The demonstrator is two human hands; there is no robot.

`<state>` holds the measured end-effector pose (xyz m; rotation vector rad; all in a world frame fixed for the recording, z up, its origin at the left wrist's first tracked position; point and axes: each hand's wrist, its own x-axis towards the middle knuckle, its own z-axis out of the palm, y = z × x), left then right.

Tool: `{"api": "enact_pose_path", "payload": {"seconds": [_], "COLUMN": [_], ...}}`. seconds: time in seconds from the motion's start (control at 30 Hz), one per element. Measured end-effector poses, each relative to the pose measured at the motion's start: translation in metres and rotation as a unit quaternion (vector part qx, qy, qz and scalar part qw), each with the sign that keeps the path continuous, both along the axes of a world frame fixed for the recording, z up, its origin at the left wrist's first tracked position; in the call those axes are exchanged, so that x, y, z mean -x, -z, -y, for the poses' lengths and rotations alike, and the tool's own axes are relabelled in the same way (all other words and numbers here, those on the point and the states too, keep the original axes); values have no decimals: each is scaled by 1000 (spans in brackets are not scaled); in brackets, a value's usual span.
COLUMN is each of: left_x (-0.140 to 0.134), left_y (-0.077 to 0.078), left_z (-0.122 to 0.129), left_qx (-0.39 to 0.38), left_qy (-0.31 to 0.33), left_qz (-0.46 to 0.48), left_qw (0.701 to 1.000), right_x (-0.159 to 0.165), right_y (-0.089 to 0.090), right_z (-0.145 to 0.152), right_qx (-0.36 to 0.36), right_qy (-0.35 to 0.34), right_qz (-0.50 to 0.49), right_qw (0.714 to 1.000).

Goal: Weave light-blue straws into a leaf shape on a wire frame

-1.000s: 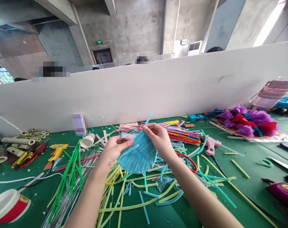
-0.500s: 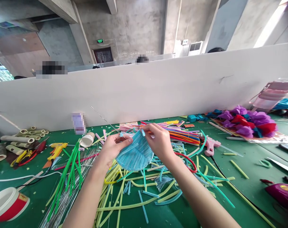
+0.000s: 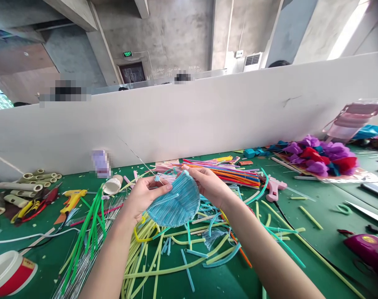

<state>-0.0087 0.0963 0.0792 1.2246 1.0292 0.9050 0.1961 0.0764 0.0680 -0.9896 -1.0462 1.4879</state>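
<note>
Your left hand (image 3: 147, 196) pinches one side of the blue ribbed fan (image 3: 176, 205) while your right hand (image 3: 209, 183) grips its upper edge, the two slightly apart, probably to hold it spread and steady. It hangs above the green table (image 3: 221, 282), over loose yellow-green strips (image 3: 164, 273). Behind stands a white partition (image 3: 176, 120); beyond, bare concrete walls (image 3: 182, 33).

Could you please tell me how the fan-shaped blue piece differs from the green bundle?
The blue piece forms a compact fan, whereas the green bundle spreads into separate strands. The blue piece is held by the left hand and right hand; the green bundle lies to their left. Both look made of narrow strips.
</note>
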Motion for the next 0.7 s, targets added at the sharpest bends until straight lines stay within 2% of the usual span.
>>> {"api": "enact_pose_path", "payload": {"seconds": [0.2,0.37,0.5,0.63,0.7], "left_x": [4,1,-3,0,3], "left_y": [0,1,3,0,-1], "left_z": [-4,-4,-2,-1,-1], "left_qx": [-5,-6,-3,-5,-16], "left_qy": [-12,-17,-18,38,45], "left_qz": [20,38,62,67,45], "left_qw": [1000,999,998,997,998], "right_x": [2,8,12,8,5], "right_y": [-2,-2,1,1,1], "right_z": [3,2,0,-4,-5], "right_qx": [-73,-87,-86,-92,-105], "right_qy": [17,39,92,179,223], "right_qz": [18,-19,-44,-41,-46], "right_qw": [997,995,991,979,968]}}
